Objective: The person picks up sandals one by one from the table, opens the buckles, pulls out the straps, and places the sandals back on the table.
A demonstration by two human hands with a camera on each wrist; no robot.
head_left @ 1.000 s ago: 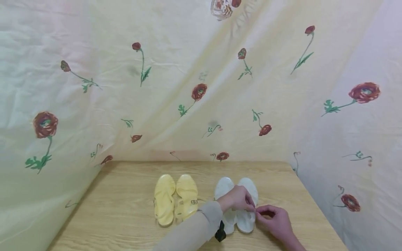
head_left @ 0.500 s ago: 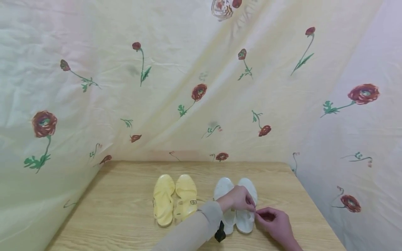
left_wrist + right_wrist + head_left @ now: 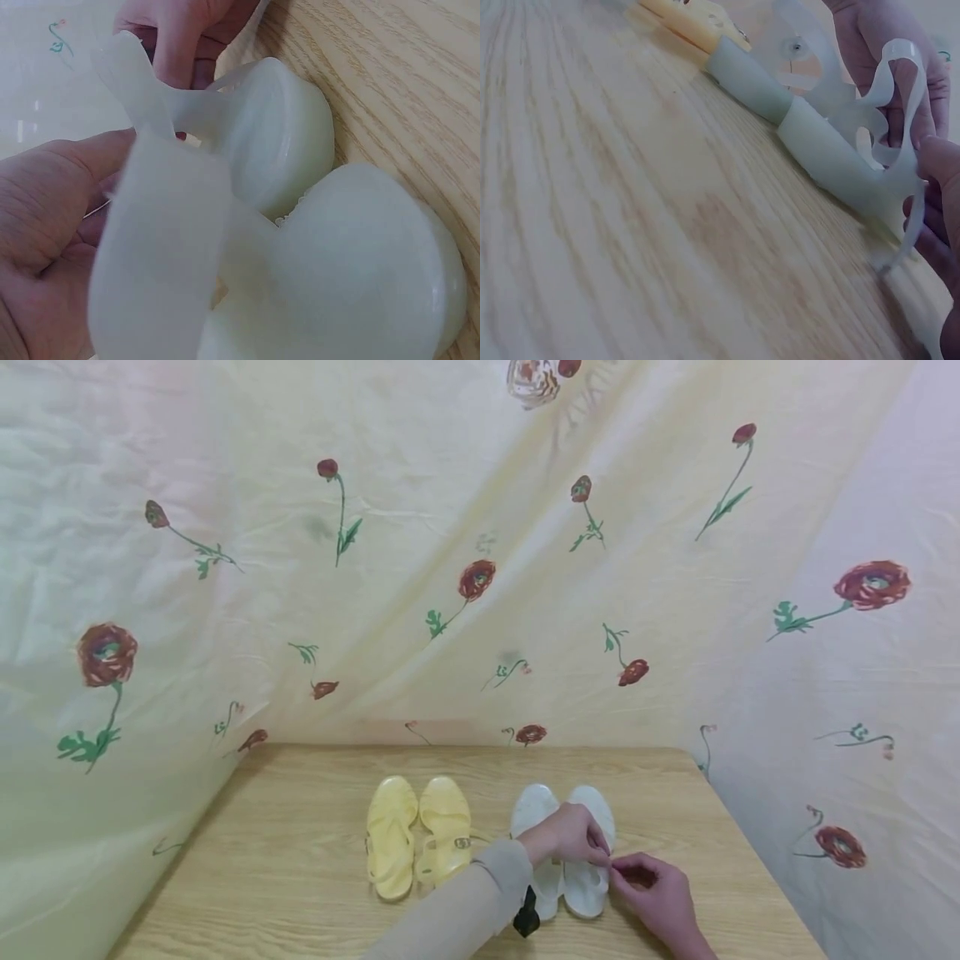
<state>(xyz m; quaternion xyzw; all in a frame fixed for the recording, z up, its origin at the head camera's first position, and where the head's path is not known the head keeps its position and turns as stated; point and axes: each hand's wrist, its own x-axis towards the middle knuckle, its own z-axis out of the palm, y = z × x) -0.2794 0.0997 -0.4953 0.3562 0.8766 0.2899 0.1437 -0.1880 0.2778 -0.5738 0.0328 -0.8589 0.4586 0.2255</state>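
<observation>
A pair of pale white sandals stands side by side on the table; the left one [image 3: 532, 810] is partly behind my left forearm. My left hand [image 3: 572, 835] reaches across the right sandal [image 3: 585, 893], its fingertips pinching at the outer side of the ankle strap. From the right, my right hand [image 3: 662, 893] pinches the strap between thumb and fingers, close to the left fingertips. The translucent strap [image 3: 911, 127] stands up in a loop in the right wrist view. Fingers hide the fastening. In the left wrist view, another strap [image 3: 169, 232] rises in front of my left palm.
A pair of yellow sandals [image 3: 392, 839] stands to the left on the wooden table [image 3: 285, 860], its right shoe partly behind my sleeve [image 3: 465, 910]. A black item [image 3: 527, 914] hangs at my left wrist. Flower-printed cloth [image 3: 405, 610] encloses the back and sides.
Both hands stay at the right white sandal's strap, with only very slight shifts of the right hand. The sandals have not moved.
</observation>
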